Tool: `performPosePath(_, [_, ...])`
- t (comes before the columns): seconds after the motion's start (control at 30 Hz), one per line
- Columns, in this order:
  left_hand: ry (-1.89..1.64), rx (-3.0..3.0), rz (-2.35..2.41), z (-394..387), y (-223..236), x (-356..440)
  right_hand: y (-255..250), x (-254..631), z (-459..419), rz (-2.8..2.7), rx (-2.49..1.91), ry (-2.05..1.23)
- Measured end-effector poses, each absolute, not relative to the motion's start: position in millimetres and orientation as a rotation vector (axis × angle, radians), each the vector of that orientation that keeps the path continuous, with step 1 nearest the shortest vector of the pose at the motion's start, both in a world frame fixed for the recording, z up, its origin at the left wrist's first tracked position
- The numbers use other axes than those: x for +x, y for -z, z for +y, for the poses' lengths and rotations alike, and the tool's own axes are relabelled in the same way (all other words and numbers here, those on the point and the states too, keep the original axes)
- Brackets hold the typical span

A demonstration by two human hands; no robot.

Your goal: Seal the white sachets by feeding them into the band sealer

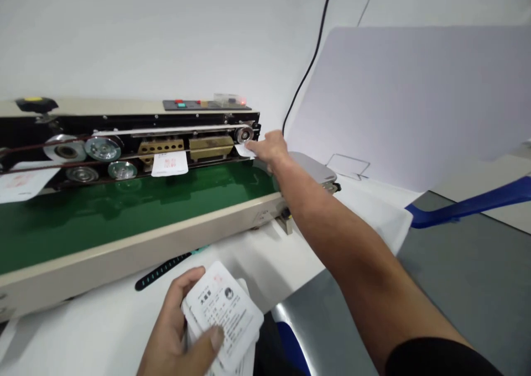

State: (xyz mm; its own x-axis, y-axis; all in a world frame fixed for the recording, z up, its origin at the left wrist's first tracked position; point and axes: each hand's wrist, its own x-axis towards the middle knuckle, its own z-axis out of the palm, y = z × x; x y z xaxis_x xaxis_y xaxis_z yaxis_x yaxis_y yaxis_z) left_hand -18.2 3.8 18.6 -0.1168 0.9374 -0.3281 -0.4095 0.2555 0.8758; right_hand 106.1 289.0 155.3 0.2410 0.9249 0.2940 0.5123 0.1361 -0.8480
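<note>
A stack of white printed packets [226, 315] with rounded corners lies in my left hand [178, 326], the thumb pressed on the top one. My right hand [269, 146] reaches to the right end of a band sealing machine [124, 113]. Its fingers pinch a small white packet [244, 151] at the machine's sealing slot, below a metal roller. Two more packets hang in the machine's belts: one packet [170, 163] near the brass blocks and another packet [25, 181] at the far left. The green conveyor belt [157, 204] runs beneath them.
Buttons and a red light sit on the control panel [207, 105]. A black watch strap [164, 271] lies on the white table [95, 315]. A black cable [315, 61] runs down the wall. At the right stand a large pale board [406, 99] and a blue chair part [473, 204].
</note>
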Motion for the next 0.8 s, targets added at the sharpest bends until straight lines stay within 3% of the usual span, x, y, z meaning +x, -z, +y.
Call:
performPosePath(0.13, [-1.356,0.589,1.201,6,-28,-28,-129,115,198,-1.665,-1.188,-0.196])
performPosePath(0.3, [-1.416,0.571,1.239,13,-34,-28,-81,131,93,-2.244,-0.952,-0.892])
performPosePath(0.4, [-1.405,0.620,1.287,15,-34,-23,-59,132,87,-2.094,-0.984,-1.366])
performPosePath(0.5, [-1.413,0.656,1.278,15,-32,-19,-50,133,97,-1.913,-1.019,-1.579])
performPosePath(0.67, [-1.374,0.601,1.338,15,-21,-19,-67,148,117,-1.619,-1.073,-1.454])
performPosePath(0.8, [-1.415,0.599,1.365,19,-14,-18,-104,164,167,-1.458,-1.147,-1.064])
